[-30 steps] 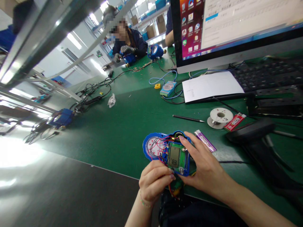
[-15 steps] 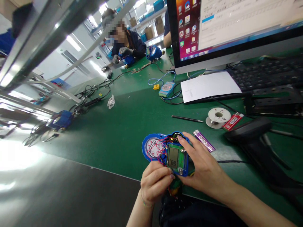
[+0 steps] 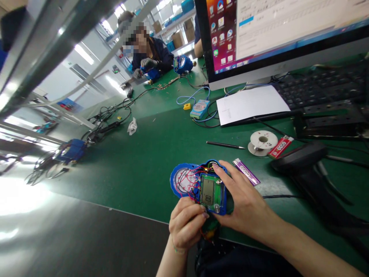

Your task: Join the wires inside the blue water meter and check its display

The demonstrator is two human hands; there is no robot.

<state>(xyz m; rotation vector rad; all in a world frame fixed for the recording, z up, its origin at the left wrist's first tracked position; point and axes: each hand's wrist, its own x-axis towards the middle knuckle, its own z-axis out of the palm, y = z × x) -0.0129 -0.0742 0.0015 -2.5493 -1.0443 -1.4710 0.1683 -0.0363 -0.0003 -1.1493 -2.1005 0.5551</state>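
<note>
A blue meter point(image 3: 213, 188) with its casing uncovered lies at the near edge of the table, showing a grey display on a green circuit board. Red and black wires point(image 3: 190, 181) run from the board over its round dial part point(image 3: 176, 176) on the left. My right hand point(image 3: 245, 204) grips the meter's right side, fingers over the top corner and thumb underneath. At the lower left edge of the board, my left hand point(image 3: 187, 223) is closed in a pinch; what its fingertips hold is hidden. Below the meter, a yellow and green bundle with wires point(image 3: 210, 233) partly shows.
A black pen point(image 3: 225, 145), a wire spool point(image 3: 263, 141), a red packet point(image 3: 280, 147) and a purple packet point(image 3: 246, 172) lie beyond. A barcode scanner point(image 3: 311, 177) stands right, before a keyboard and monitor point(image 3: 276, 73). Across the table, a person in gloves handles a blue meter point(image 3: 150, 74).
The whole view has shifted slightly, so things appear a little further left. Both hands keep the same hold at the meter.
</note>
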